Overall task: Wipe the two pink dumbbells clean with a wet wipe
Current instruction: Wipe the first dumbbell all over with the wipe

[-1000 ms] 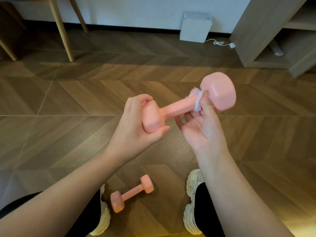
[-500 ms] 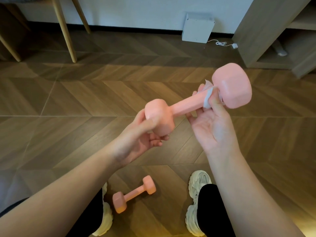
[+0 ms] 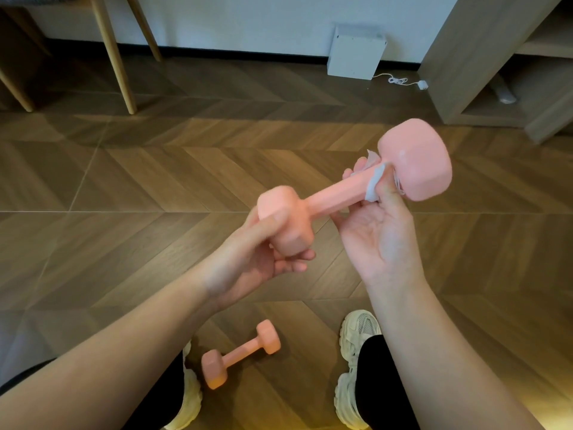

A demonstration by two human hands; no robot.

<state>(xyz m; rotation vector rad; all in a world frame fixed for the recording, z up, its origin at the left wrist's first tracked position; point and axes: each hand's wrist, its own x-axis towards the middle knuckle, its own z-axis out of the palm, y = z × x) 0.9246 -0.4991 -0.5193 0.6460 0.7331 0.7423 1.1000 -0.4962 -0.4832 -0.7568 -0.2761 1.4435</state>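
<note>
Held dumbbell is up in the air in front of the person, tilted, with the far head higher and to the right. Left hand grips its near head: thumb over the top, fingers curled under. Right hand pinches the wet wipe round the handle, right against the far head, with the thumb on the near side, the fingers wrapped behind and the palm facing the camera. The wipe is bunched, and a bit of it sticks out above the handle. There's a small glossy spot on the far head next to the wipe. Second dumbbell lies on the wood floor well below the held one, between the two pale shoes, with no hand on it. Beyond the held dumbbell, a white box sits against the wall with a white cable beside it. Wooden shelf unit is up-right of the dumbbell, and wooden furniture legs are up-left.
</note>
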